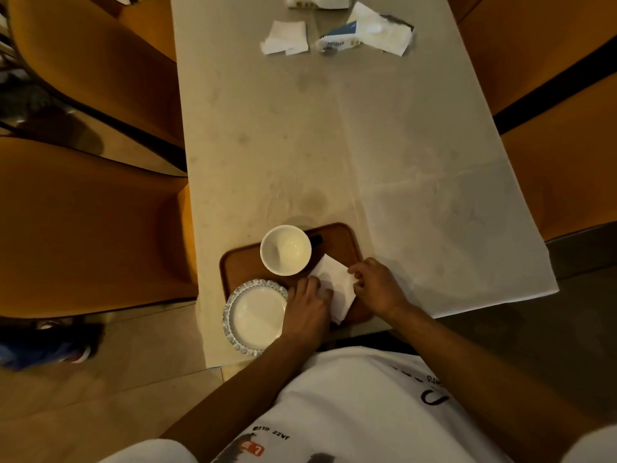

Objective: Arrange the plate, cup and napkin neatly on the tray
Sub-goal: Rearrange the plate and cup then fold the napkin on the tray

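A brown tray (337, 237) lies at the near edge of the table. On it a white cup (285, 250) with a dark handle stands upright at the far left. A white plate (255, 317) with a patterned rim lies at the near left and overhangs the tray's edge. A folded white napkin (335, 279) lies on the right part of the tray. My left hand (307, 309) presses on the napkin's left side. My right hand (377, 287) pinches its right edge with the fingertips.
Loose white napkins (285, 38) and a torn tissue packet (364, 33) lie at the far end of the cloth-covered table (417, 162). Orange chairs (83, 212) stand close on both sides. A person's shoe (50, 345) shows on the floor at the left.
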The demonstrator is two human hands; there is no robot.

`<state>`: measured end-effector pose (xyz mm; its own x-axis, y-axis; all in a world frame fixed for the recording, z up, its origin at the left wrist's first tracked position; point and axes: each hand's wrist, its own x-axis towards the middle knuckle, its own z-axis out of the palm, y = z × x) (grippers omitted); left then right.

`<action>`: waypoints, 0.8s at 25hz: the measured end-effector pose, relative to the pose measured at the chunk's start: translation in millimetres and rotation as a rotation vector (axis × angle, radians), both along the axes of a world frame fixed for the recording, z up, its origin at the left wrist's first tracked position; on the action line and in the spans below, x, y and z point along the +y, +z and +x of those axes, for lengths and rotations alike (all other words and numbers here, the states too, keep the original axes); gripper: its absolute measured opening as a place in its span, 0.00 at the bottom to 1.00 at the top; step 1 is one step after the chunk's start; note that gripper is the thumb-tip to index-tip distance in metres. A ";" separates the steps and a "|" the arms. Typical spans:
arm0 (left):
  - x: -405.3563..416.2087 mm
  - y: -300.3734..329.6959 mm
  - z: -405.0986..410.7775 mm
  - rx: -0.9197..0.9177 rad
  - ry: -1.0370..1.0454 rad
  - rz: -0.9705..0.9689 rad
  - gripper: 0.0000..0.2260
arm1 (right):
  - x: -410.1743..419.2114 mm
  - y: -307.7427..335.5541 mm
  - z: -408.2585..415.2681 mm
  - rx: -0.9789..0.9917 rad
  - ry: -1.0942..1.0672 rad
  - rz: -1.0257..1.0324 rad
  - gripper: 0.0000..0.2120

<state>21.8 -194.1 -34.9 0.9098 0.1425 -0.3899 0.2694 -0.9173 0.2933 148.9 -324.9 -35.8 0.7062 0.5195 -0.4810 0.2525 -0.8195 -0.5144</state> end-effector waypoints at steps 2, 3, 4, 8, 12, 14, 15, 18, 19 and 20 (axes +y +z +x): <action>1.8 -0.3 -1.5 -0.004 0.002 -0.018 0.18 | 1.8 -1.1 -0.9 -0.001 -0.007 0.017 0.16; 2.8 -1.2 -2.0 -0.003 0.003 -0.028 0.19 | 2.7 -1.7 -0.4 -0.002 -0.011 0.021 0.16; 3.7 -1.9 -2.7 -0.002 0.006 -0.041 0.19 | 3.2 -2.4 -0.1 -0.002 -0.016 0.022 0.16; 4.7 -1.1 -4.1 -0.006 0.018 -0.086 0.21 | 3.4 -5.5 0.9 0.031 -0.008 -0.017 0.16; -0.8 -2.5 -5.5 -0.011 0.034 -0.096 0.23 | 1.6 -5.9 -1.2 0.030 0.020 -0.057 0.16; -2.3 -3.8 -3.8 -0.004 0.056 -0.102 0.23 | 1.5 -6.0 -2.3 -0.003 0.010 -0.040 0.15; -2.9 -3.6 -2.5 -0.002 0.063 -0.104 0.23 | 1.2 -5.9 -2.8 -0.014 0.002 -0.034 0.16; -3.7 -2.7 0.9 -0.008 0.080 -0.110 0.21 | 0.5 -4.5 -3.6 -0.019 -0.012 -0.030 0.16; -3.3 -2.6 1.3 -0.013 0.086 -0.112 0.21 | 0.4 -3.9 -4.2 -0.016 -0.007 -0.032 0.17; -2.4 -2.3 1.2 -0.015 0.087 -0.114 0.21 | 0.1 -3.0 -5.2 -0.013 0.001 -0.027 0.17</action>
